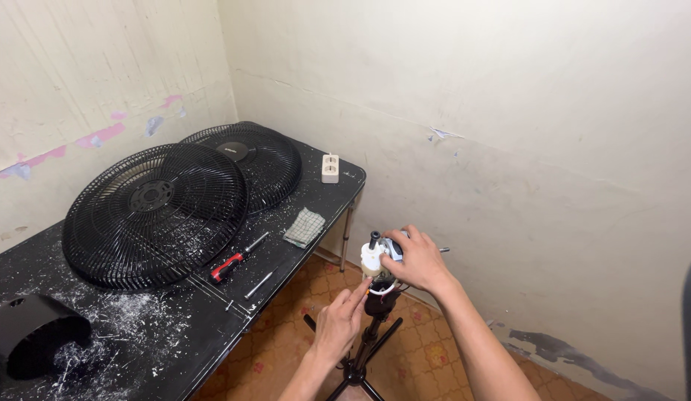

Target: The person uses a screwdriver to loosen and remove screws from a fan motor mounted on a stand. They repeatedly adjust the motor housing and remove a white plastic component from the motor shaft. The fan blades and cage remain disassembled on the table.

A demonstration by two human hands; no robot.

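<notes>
The person stands in the corner of the room beside a black, paint-flecked table (174,349). The right hand (418,261) is closed over the top of a bare white-and-grey fan motor unit (377,258), which sits on a thin black tripod stand (364,349) on the tiled floor, just off the table's near edge. The left hand (338,323) reaches up from below, fingers loosely curled, its fingertips touching the underside of the motor by some coloured wires; it holds nothing that I can make out.

The fan looks well stripped: two round black wire fan guards (156,215) lie overlapping on the table, and a red-handled screwdriver (235,260) rests beside them, near a folded checked cloth (305,227). The motor itself is not yet off its stand.

Room is tight: the wall is close behind the motor, the table edge to the left, the tripod legs spread underfoot.
</notes>
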